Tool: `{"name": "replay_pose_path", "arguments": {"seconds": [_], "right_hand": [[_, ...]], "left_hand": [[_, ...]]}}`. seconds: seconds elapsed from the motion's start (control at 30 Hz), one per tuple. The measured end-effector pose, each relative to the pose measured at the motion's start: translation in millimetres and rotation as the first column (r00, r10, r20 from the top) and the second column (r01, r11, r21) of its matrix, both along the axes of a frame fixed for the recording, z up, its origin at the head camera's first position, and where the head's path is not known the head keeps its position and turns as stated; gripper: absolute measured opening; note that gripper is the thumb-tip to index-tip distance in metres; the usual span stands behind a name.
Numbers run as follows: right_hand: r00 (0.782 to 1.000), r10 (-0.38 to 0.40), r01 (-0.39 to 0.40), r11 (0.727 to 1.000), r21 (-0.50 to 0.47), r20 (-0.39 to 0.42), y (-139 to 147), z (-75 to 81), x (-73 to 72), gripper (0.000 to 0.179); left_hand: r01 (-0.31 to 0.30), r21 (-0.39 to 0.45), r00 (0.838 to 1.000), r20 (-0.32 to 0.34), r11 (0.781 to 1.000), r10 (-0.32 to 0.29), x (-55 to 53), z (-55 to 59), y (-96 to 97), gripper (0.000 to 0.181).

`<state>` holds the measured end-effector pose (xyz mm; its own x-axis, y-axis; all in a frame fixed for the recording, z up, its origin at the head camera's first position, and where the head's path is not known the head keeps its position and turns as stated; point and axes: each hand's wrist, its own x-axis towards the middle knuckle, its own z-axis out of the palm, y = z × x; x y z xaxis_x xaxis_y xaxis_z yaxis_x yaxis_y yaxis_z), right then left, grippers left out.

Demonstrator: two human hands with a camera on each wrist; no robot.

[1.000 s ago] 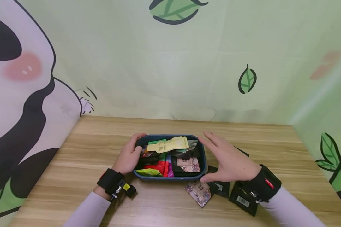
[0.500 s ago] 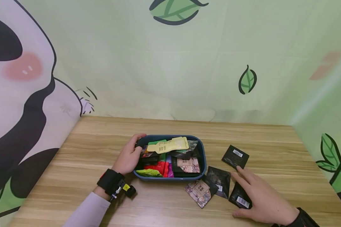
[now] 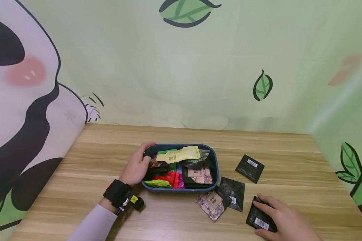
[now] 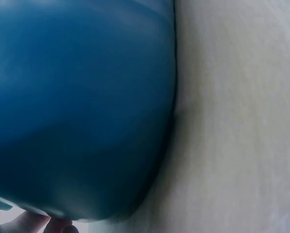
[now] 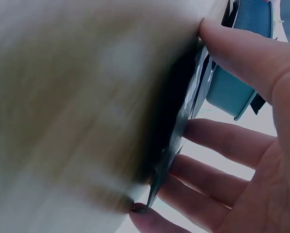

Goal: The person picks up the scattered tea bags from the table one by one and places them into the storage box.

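My left hand (image 3: 135, 166) grips the left end of a blue plastic bin (image 3: 181, 190), thumb at the rim. The left wrist view is mostly the bin's wall (image 4: 82, 107), with fingertips (image 4: 26, 223) at the bottom corner. Inside lie colourful sachets, a pale yellow one (image 3: 179, 154) on top. At the front right, my right hand (image 3: 285, 219) holds a flat black sachet (image 3: 257, 214) with a barcode label between thumb and fingers. Seen from the right wrist, that sachet (image 5: 186, 109) stands edge-on along the fingers, close to the tabletop.
On the wooden table (image 3: 108, 140), right of the bin, lie a black sachet (image 3: 249, 168), another black one (image 3: 232, 192) and a pink floral one (image 3: 212, 204) partly over a dark packet. A printed green backdrop (image 3: 199, 83) rises behind the table.
My right hand has left the bin's right side and moved right and nearer onto the black sachet, which has shifted slightly nearer and right. My left hand stays on the bin.
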<state>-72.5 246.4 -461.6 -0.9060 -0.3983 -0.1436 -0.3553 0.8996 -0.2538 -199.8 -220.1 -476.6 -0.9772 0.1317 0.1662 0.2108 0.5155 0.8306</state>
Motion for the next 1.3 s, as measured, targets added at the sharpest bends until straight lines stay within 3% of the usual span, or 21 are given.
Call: {"name": "replay_pose_path", "arguments": {"seconds": [0.2,0.4,0.63,0.7,0.87,1.0,1.17,1.3], "right_hand": [[0.997,0.017,-0.018,1.0,-0.011,-0.078,-3,-0.5,1.9,0.076],[0.977,0.047,-0.052,0.998,-0.019,-0.207,-8,1.4,2.7,0.054],[0.958,0.043,-0.055,0.998,-0.034,-0.284,-20,20.6,1.3,0.048],[0.94,0.068,-0.093,0.994,-0.059,-0.336,-26,28.5,-1.9,0.049],[0.867,0.182,-0.256,0.961,-0.102,-0.464,-50,47.7,-18.8,0.052],[0.823,0.258,-0.374,0.917,-0.141,-0.506,-81,60.7,-38.3,0.053],[0.773,0.326,-0.468,0.873,-0.141,-0.544,-126,70.6,-65.4,0.053],[0.749,0.376,-0.518,0.845,-0.129,-0.545,-159,76.1,-85.0,0.052]], "left_hand": [[0.004,0.005,1.0,-0.003,1.0,-0.004,-0.4,-0.6,0.0,0.051],[0.004,0.0,1.0,-0.006,1.0,-0.004,-0.6,-0.6,0.3,0.051],[0.009,-0.003,1.0,-0.006,1.0,-0.009,-1.0,-1.5,0.0,0.051],[0.009,-0.001,1.0,-0.003,1.0,-0.009,-0.9,-1.5,-0.1,0.051],[0.001,0.002,1.0,0.007,1.0,-0.001,-0.1,-0.5,0.4,0.051],[0.0,-0.002,1.0,0.009,1.0,0.0,-0.3,-1.3,0.0,0.051],[-0.002,-0.012,1.0,0.008,1.0,0.002,-0.8,-2.5,-1.2,0.051],[-0.008,-0.006,1.0,0.008,1.0,0.008,-0.6,-1.4,-0.4,0.051]]}}
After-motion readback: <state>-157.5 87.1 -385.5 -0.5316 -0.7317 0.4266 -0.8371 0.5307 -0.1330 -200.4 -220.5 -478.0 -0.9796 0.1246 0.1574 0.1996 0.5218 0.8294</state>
